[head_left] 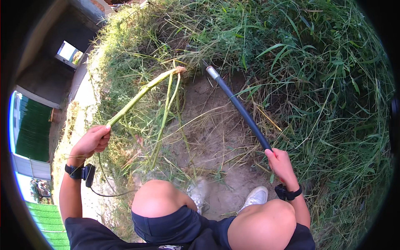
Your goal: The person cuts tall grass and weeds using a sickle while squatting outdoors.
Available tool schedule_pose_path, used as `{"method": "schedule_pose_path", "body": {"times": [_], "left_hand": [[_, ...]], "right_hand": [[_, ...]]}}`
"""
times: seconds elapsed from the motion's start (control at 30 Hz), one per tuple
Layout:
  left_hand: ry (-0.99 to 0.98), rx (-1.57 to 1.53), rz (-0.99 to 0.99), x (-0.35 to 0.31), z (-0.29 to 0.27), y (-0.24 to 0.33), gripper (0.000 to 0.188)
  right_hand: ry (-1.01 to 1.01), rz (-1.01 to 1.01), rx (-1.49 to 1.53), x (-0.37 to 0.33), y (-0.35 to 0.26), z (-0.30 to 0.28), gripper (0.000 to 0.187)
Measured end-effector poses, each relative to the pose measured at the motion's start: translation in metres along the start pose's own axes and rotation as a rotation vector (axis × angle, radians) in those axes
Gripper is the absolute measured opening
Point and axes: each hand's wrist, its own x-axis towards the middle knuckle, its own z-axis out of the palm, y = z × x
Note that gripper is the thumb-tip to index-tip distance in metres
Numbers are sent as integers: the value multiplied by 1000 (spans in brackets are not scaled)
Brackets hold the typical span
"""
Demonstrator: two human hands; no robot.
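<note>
My left hand [92, 141] is closed around a thick green plant stalk [139, 95]. The stalk slants up to the right and ends in a brownish, knobby base [180, 70], from which thinner green stems [165, 114] hang down. In my right hand [281, 165] is the lower end of a long black tool handle [246, 114], tipped with a silvery metal collar [212, 72]. The collar points up and left, at the edge of the grass. Whatever head the tool has cannot be clearly made out there.
Dense green grass and weeds [333, 104] rise ahead and to the right. Bare soil [204, 100] with loose dry stems lies between my hands. White shoes [256, 196] and bent knees are close below. A cable [109, 194] runs from my left wrist device. Beyond, left, stands a building [50, 62].
</note>
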Motion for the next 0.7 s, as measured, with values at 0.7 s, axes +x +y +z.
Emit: {"method": "schedule_pose_path", "body": {"times": [0.7], "left_hand": [[376, -349, 9, -227, -175, -255, 45]], "right_hand": [[-258, -55, 42, 40, -80, 32, 42]]}}
